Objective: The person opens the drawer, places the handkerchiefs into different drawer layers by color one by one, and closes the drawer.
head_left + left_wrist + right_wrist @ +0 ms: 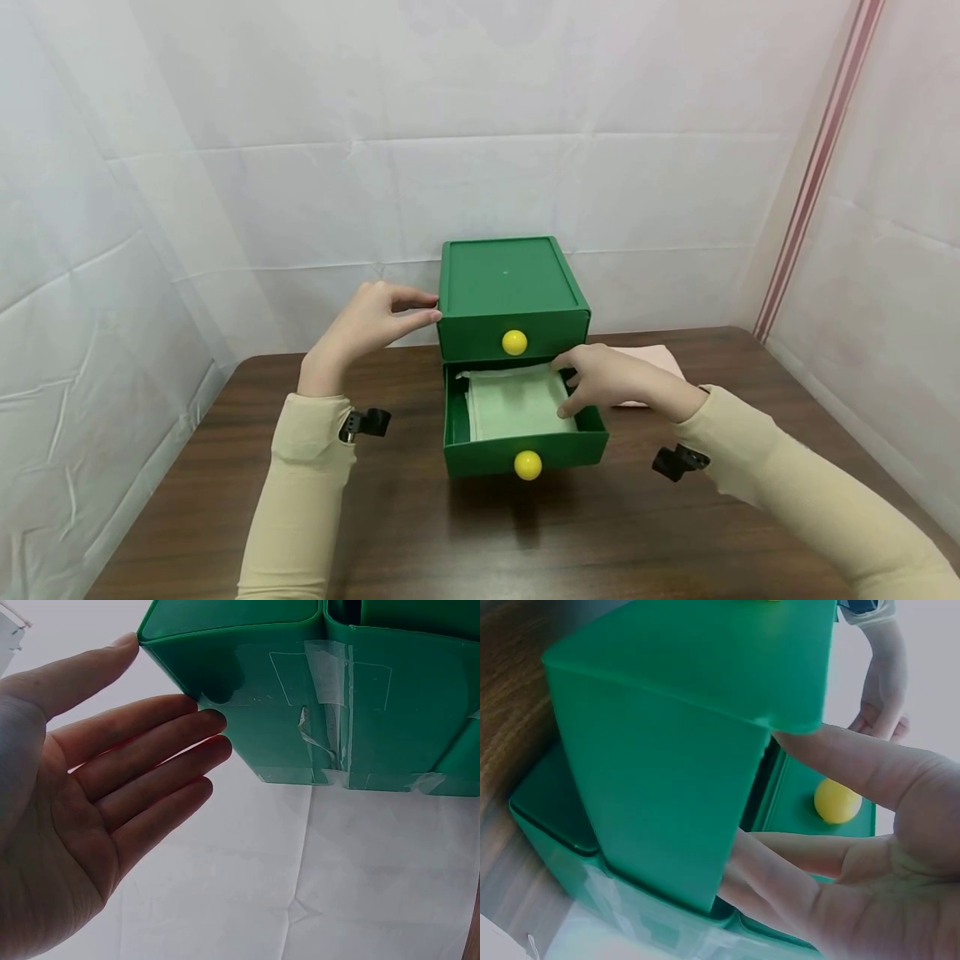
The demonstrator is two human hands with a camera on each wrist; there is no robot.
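A small green drawer unit (512,296) with two drawers is seen standing on a dark wooden desk (420,533), toward the back and close to the white sheeting that walls in the scene. The upper drawer (513,337) is shut, its yellow knob (514,342) facing forward; the lower drawer (522,429) is pulled out toward the person, and a second yellow knob (527,465) is fixed to its front panel. A folded pale green cloth (513,402) is laid flat inside the open drawer and fills most of it. The left hand (369,323) is held at the unit's upper left front corner, with fingers extended and the fingertips (204,720) resting against the green side wall, where strips of clear tape can be made out in the left wrist view; nothing is gripped by it. The right hand (611,380) is reached over the right wall of the open drawer, its fingers stretched out and laid on the right edge of the cloth; whether the cloth is merely touched or lightly pinched cannot be told for certain, since the fingertips are partly hidden in the head view and blurred in the right wrist view, though the fingers appear straight. A pale pink folded cloth (651,360) lies on the desk just behind the right hand, to the right of the unit. Both forearms are covered by beige sleeves.
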